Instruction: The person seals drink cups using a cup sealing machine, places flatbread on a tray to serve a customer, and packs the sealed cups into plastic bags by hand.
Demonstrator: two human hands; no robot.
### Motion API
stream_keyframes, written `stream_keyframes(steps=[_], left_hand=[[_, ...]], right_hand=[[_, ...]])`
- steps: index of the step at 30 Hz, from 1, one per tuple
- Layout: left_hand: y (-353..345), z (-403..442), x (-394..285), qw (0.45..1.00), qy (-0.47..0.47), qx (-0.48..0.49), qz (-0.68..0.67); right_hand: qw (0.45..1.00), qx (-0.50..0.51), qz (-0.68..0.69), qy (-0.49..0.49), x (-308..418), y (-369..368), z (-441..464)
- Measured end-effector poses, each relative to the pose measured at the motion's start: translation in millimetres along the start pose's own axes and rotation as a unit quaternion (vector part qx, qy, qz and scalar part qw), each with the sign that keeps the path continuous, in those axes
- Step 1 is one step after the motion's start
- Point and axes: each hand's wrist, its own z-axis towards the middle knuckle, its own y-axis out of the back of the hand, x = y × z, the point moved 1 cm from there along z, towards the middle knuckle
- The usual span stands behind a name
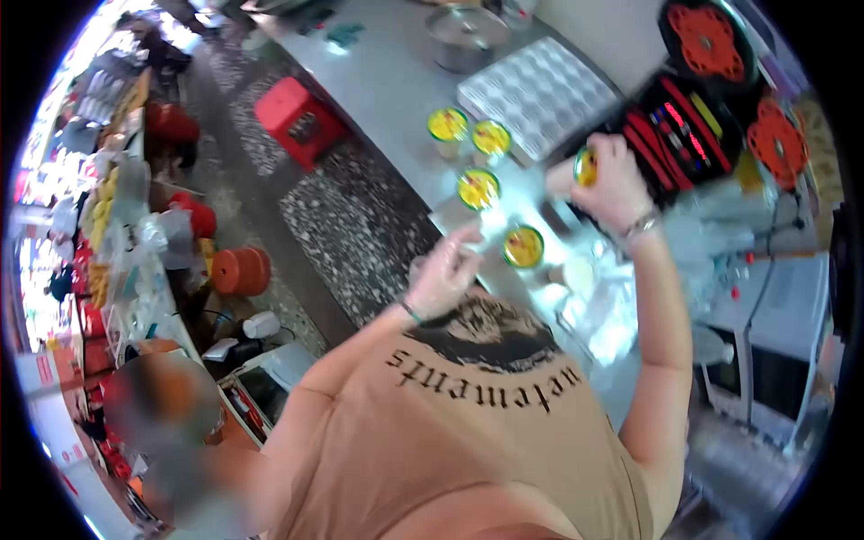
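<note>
My right hand [615, 186], in a clear glove, grips a cup with a yellow and green lid [587, 167] beside the black and red machine [675, 133]. Near the metal counter's edge is my left hand [445, 273], also gloved, its fingers loosely bent and apart with nothing seen between them. To its right stands one yellow-lidded cup [523, 247]; another [478, 189] is farther up. Two more lidded cups, one [446, 124] left of the other [490, 138], stand by a white tray with round hollows [537, 97].
A metal pot [466, 38] stands behind the tray. Clear plastic bags [614, 310] lie right of the near cup. On the floor at left are a red stool [299, 121] and an orange pot [240, 271]. A blurred person [175, 423] is at lower left.
</note>
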Motion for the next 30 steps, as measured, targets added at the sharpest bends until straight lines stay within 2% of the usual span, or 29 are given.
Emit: stream_keyframes(steps=[2,4,5,7,8,13,16,17,18,20,21,22,23,25,27,30], left_hand=[[3.1,-1.9,-4.1,1.000,-0.010,-0.003,-0.028],[4.4,-4.6,-12.3,1.000,-0.015,0.013,-0.015],[11.8,-7.1,-20.4,1.000,-0.010,0.006,0.003],[13.8,-8.0,-17.3,1.000,-0.010,0.006,0.011],[13.7,-8.0,-7.1,0.999,-0.048,-0.008,-0.005],[19.1,-9.3,-1.3,0.995,-0.082,-0.039,0.028],[19.3,-5.8,-0.9,0.999,-0.026,-0.016,0.021],[16.5,-3.3,5.6,0.997,-0.067,-0.024,-0.010],[16.6,-1.6,9.7,0.997,-0.077,-0.018,0.014],[16.0,-1.0,10.4,0.998,-0.051,-0.036,0.014],[17.4,0.0,4.5,0.999,-0.049,-0.017,-0.007],[17.5,0.0,2.9,1.000,0.004,-0.003,-0.020],[16.6,1.9,10.1,0.999,-0.011,0.003,-0.042],[12.3,3.4,12.8,0.996,-0.040,0.004,-0.082],[8.7,7.0,1.5,0.998,-0.022,0.028,-0.054],[2.6,14.1,2.3,0.997,-0.035,0.061,-0.022]], right_hand=[[0.995,0.089,-0.001,-0.049,14.2,-36.6,7.1],[0.990,0.126,-0.001,-0.060,18.1,-78.2,12.6],[0.981,0.178,-0.021,-0.070,15.9,-121.1,18.3],[0.964,0.246,-0.006,-0.096,22.3,-139.7,23.0],[0.962,0.254,-0.006,-0.103,22.6,-151.1,21.8],[0.956,0.272,-0.012,-0.113,16.5,-178.3,24.5],[0.956,0.269,0.028,-0.110,21.3,-151.8,25.3],[0.954,0.272,0.045,-0.114,23.7,-136.9,24.1],[0.970,0.216,0.033,-0.109,16.7,-134.9,14.3],[0.962,0.241,0.082,-0.096,5.5,-94.8,-2.4],[0.973,0.209,0.069,-0.065,-10.0,-90.5,-16.7],[0.969,0.214,0.088,-0.082,-11.7,-66.7,-31.3],[0.970,0.212,0.101,-0.069,-19.4,-51.9,-49.0],[0.967,0.222,0.106,-0.058,-30.4,-32.5,-86.3],[0.946,0.295,0.082,-0.111,-31.4,-28.4,-114.3],[0.941,0.313,0.018,-0.129,-23.5,-53.7,-153.8]])
